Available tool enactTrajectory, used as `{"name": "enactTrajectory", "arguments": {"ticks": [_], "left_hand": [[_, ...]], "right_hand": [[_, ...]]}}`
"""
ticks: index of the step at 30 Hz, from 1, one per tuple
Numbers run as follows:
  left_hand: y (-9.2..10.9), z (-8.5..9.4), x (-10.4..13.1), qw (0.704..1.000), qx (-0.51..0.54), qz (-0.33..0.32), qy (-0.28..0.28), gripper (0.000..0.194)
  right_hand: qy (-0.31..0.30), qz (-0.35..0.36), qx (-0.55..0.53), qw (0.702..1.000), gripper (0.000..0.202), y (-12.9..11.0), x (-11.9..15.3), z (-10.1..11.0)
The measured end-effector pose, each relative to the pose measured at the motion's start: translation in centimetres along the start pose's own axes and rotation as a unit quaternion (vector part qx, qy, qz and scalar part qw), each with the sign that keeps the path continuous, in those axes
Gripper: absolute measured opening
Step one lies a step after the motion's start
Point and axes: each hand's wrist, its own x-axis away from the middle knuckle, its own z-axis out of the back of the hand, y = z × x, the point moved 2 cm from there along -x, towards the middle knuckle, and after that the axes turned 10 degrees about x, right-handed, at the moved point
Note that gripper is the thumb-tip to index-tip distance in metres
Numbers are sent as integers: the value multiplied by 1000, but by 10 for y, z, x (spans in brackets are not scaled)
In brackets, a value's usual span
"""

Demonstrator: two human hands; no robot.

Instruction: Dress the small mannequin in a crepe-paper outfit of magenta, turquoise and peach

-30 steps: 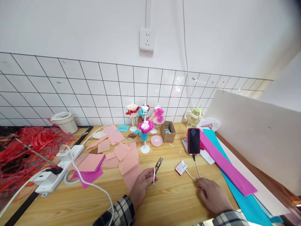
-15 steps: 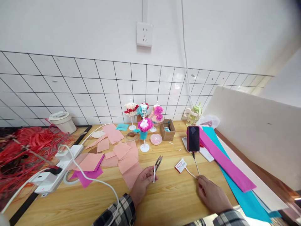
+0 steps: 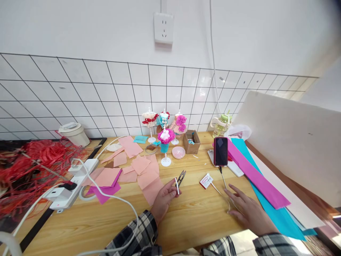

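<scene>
My left hand (image 3: pixel 165 198) pinches a short narrow white strip (image 3: pixel 177 186) upright between thumb and fingers. Just past its fingertips lies a pair of small dark thread snips (image 3: pixel 182 177), blades pointing away. On the right, my right hand (image 3: pixel 249 209) hovers low over the table with its fingers apart. Beside its thumb ends a thin white cord (image 3: pixel 218 191) that runs from a small white and red card (image 3: pixel 206 181). The grey charging cable (image 3: pixel 223 179) of a phone (image 3: pixel 221 152) passes under the right fingers. A small white mannequin with a magenta ruffle and blue skirt (image 3: pixel 165 142) stands ahead.
Several more dressed mannequins (image 3: pixel 150 121) stand by the tiled wall. A pink dish (image 3: pixel 178 153) and cardboard box (image 3: pixel 192 144) are nearby. Peach paper pieces (image 3: pixel 149 183) and a power strip (image 3: pixel 69 193) lie left. Long coloured paper strips (image 3: pixel 255 174) lie right, below a green bottle (image 3: pixel 221 126).
My right hand's fingers have spread from a closed pinch at the cord's end. The left hand keeps its strip, now slightly tilted. The whole view has shifted a little.
</scene>
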Motion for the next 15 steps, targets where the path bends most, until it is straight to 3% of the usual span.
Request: {"name": "enactTrajectory", "arguments": {"ticks": [2, 4, 6, 8, 12, 15], "left_hand": [[0, 0, 0, 1000, 10, 2, 1, 61], [-1, 1, -1, 1000, 9, 4, -2, 63], [-1, 2, -1, 1000, 4, 6, -6, 64], [-1, 3, -1, 1000, 11, 6, -11, 64], [-1, 3, -1, 999, 44, 4, -14, 65], [-1, 5, -1, 998, 58, 2, 9, 64]], "right_hand": [[49, -1, 36, 998, 66, 2, 5, 14], [113, -24, 62, 991, 56, -9, 5, 33], [164, -49, 51, 984, 42, -35, -3, 52], [179, -22, -1, 984, 33, -74, -20, 62], [137, 94, -103, 981, 26, -146, -71, 55], [141, 119, -134, 974, 26, -169, -101, 36]]}}
